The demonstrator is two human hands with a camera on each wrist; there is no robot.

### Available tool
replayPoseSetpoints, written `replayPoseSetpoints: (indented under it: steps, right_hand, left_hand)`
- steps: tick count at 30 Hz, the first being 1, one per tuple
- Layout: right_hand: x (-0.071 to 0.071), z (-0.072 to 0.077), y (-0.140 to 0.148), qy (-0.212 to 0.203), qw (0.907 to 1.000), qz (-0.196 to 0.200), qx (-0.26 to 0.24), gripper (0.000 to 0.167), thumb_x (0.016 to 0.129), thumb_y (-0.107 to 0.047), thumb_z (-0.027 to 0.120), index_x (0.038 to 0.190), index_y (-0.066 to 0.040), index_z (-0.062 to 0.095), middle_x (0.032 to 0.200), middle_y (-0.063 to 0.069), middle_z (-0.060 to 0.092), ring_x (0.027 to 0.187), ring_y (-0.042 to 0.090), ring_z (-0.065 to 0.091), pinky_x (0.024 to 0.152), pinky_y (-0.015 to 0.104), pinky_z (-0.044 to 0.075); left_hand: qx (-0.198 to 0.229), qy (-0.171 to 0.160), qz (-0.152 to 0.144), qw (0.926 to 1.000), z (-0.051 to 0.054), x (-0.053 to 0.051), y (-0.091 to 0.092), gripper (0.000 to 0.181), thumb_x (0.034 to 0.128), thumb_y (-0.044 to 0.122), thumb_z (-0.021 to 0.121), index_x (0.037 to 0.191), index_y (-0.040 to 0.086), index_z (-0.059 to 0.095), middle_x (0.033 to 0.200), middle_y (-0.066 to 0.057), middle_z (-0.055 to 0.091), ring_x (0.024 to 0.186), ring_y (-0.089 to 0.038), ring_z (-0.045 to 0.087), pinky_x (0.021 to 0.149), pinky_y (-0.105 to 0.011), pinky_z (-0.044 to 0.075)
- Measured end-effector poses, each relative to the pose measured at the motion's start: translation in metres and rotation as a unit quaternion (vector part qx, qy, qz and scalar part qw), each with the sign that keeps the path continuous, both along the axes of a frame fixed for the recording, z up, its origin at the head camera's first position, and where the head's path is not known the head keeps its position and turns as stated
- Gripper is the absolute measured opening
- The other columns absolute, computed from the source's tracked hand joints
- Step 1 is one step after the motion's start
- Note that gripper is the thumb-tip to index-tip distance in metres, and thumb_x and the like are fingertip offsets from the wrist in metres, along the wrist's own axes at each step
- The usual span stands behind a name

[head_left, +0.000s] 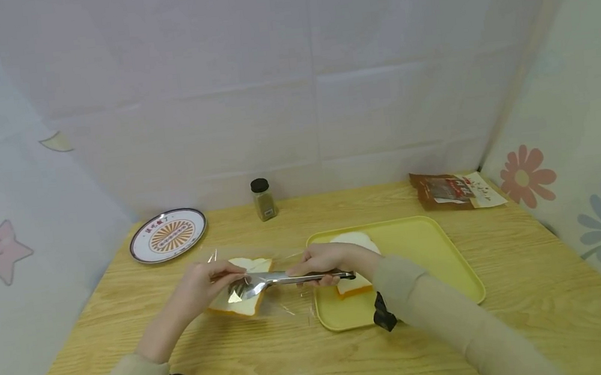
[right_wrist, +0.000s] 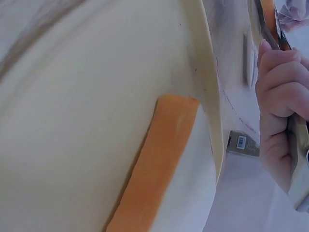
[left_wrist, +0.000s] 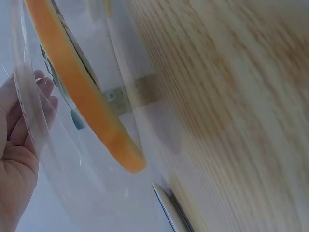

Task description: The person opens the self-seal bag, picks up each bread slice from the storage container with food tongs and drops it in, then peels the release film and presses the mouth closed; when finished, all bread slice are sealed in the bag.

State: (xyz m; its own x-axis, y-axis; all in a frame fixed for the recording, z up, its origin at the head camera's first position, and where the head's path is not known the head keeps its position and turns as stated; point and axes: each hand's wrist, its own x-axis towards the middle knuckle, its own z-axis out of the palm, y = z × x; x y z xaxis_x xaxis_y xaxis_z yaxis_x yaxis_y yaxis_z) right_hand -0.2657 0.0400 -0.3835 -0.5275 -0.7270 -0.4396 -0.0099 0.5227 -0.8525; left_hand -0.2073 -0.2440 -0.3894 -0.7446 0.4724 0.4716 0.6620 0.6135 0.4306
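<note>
My right hand (head_left: 331,259) grips metal tongs (head_left: 282,280) by the handle, above the left edge of the yellow tray (head_left: 428,272). The tongs' head lies over a white bread slice (head_left: 254,266) with an orange crust, left of the tray. Clear plastic bag film (head_left: 290,308) surrounds that slice; the left wrist view shows its crust (left_wrist: 91,101) behind the film. My left hand (head_left: 213,283) pinches the film's edge beside the tongs' head. Another bread slice (head_left: 354,240) lies on the tray, partly hidden under my right hand and forearm; its crust (right_wrist: 159,159) shows in the right wrist view.
A patterned plate (head_left: 169,236) lies at the back left of the wooden table (head_left: 231,369). Near the back wall stands a black-capped seasoning jar (head_left: 264,202). At the back right lies a brown and white food packet (head_left: 455,190). Fabric walls enclose the back and sides.
</note>
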Motion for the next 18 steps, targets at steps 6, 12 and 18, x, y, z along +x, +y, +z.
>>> replayPoseSetpoints:
  steps: [6,12,18]
  right_hand:
    - [-0.001,0.005,-0.009,0.01,0.9994,0.006,0.032,0.046,0.096,-0.035,0.054,0.086,0.009,0.063,0.05,-0.001,0.048,0.035,0.007,0.03,0.035,0.02,0.027]
    - [0.0,0.018,-0.012,0.013,0.9975,0.019,0.066,0.048,0.097,-0.035,0.051,0.088,0.01,0.063,0.052,0.0,0.046,0.037,0.006,0.031,0.035,0.019,0.027]
    - [0.001,0.026,-0.007,0.025,0.996,0.027,0.081,0.052,0.095,-0.041,0.053,0.088,0.01,0.064,0.052,0.0,0.049,0.036,0.007,0.033,0.034,0.02,0.029]
  left_hand:
    - [-0.007,-0.01,0.024,0.9996,-0.001,0.002,0.0,0.012,0.078,-0.002,0.071,0.086,0.006,0.073,0.083,-0.005,0.073,0.073,-0.015,0.069,0.066,-0.02,0.058]
    - [-0.035,0.001,0.038,0.9987,-0.004,0.001,-0.004,0.011,0.0789,0.0,0.071,0.086,0.008,0.073,0.082,-0.003,0.073,0.072,-0.015,0.069,0.064,-0.021,0.058]
    - [-0.047,0.025,0.048,0.9974,-0.005,-0.004,-0.007,0.011,0.0776,-0.001,0.072,0.085,0.008,0.073,0.081,-0.003,0.073,0.072,-0.016,0.069,0.064,-0.022,0.058]
